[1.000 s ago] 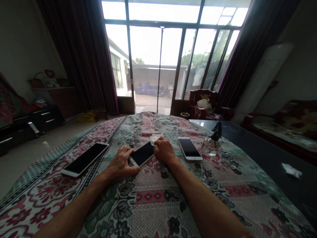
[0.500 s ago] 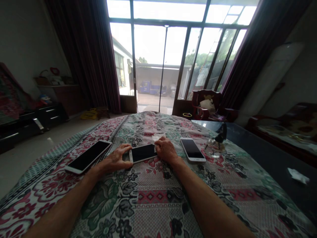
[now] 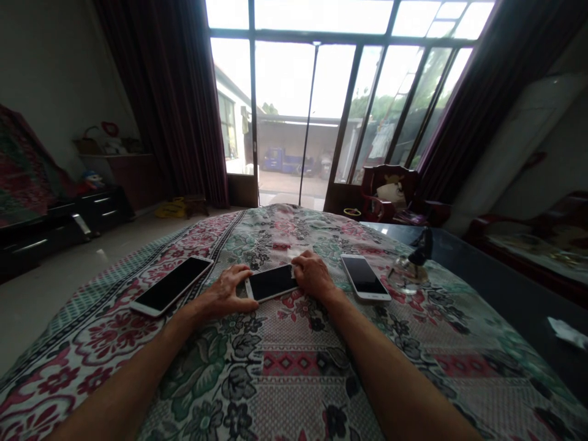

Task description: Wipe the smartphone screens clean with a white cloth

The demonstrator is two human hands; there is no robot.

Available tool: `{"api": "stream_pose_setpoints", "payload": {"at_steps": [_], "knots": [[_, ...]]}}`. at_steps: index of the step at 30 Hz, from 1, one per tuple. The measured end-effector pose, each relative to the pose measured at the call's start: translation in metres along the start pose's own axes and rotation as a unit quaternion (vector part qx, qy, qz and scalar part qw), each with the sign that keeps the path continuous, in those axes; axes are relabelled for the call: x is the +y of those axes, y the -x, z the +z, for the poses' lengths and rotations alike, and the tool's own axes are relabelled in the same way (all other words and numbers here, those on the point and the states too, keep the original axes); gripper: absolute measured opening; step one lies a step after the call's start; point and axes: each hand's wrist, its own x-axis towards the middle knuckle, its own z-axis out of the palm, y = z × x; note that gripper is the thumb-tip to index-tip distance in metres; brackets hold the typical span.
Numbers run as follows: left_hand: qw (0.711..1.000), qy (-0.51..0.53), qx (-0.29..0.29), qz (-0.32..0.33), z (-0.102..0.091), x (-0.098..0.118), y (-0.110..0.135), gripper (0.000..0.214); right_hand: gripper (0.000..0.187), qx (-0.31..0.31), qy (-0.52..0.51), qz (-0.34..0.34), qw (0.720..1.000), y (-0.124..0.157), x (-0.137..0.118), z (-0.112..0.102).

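Note:
A smartphone with a dark screen (image 3: 272,282) lies on the floral cloth (image 3: 285,367) between my hands. My left hand (image 3: 227,293) cups its left end, thumb and fingers around the edge. Curled at the phone's right end, my right hand (image 3: 312,277) presses a small pale wipe (image 3: 294,253) that sticks out beyond the knuckles. A larger dark-screened phone (image 3: 171,292) rests to the left, and a white-framed phone (image 3: 365,277) to the right of my right hand.
A clear glass bottle with a dark spray top (image 3: 410,269) stands at the cloth's right edge. The dark glossy tabletop (image 3: 514,300) beyond it carries a crumpled white tissue (image 3: 568,334). Glass doors, curtains and a red chair (image 3: 388,193) fill the back.
The middle phone has turned from slanted to nearly level between my hands. My left hand shifted with its end, and the view swung slightly left.

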Motion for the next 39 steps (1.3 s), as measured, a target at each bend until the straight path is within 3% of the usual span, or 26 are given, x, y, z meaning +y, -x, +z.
{"api": "stream_pose_setpoints", "payload": {"at_steps": [4, 9, 21, 33, 39], "knots": [[0.999, 0.005, -0.032, 0.015, -0.008, -0.009, 0.002, 0.075, 0.023, 0.007, -0.006, -0.015, 1.000, 0.001, -0.001, -0.002], [0.999, 0.013, -0.019, 0.023, -0.006, -0.020, 0.001, 0.075, 0.023, -0.002, -0.007, -0.035, 0.999, 0.004, -0.003, -0.004], [0.998, -0.043, -0.046, 0.019, -0.003, -0.020, -0.002, 0.071, 0.020, 0.002, 0.006, -0.012, 1.000, 0.015, -0.009, -0.006], [0.997, -0.037, -0.061, 0.003, -0.006, -0.015, -0.004, 0.079, 0.025, -0.070, 0.024, -0.052, 0.996, 0.059, -0.019, -0.036], [0.998, -0.011, -0.067, -0.001, -0.008, -0.015, -0.004, 0.075, 0.025, -0.092, 0.061, -0.056, 0.992, 0.045, -0.014, -0.036]]}}
